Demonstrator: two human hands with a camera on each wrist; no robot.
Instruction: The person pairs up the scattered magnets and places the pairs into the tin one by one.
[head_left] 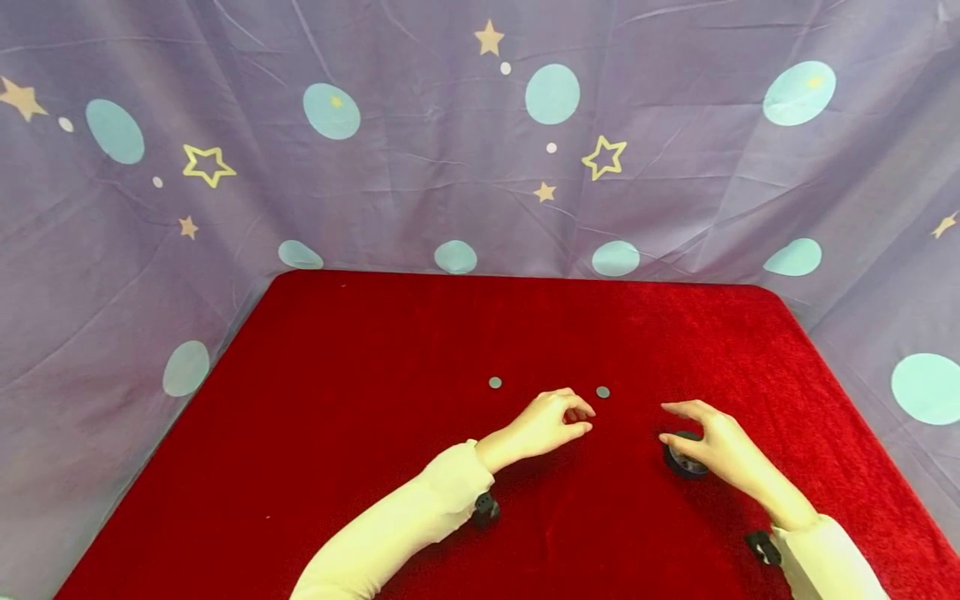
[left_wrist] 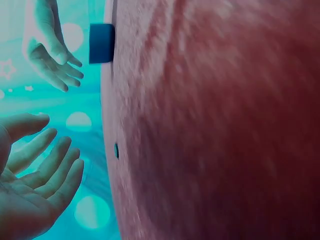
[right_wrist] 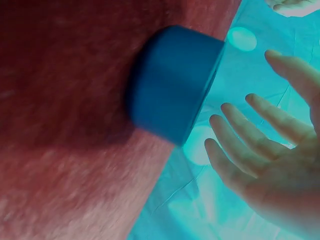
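My right hand (head_left: 718,448) hovers above a short, dark, round cylinder (head_left: 681,468) standing on the red cloth, with its fingers loosely bent and holding nothing. In the right wrist view the cylinder (right_wrist: 172,85) shows a smooth side, and the fingers are apart from it. My left hand (head_left: 542,423) is over the cloth near the middle, relaxed and free of anything. Just beyond its fingertips lies a small grey disc (head_left: 603,392). Another small grey disc (head_left: 495,382) lies farther left, behind that hand. In the left wrist view one thin disc (left_wrist: 117,151) appears edge-on.
A red velvety cloth (head_left: 337,375) covers the table. Purple curtains (head_left: 420,167) with stars and dots surround its back and sides. Dark wrist cameras hang under both pale sleeves (head_left: 420,504).
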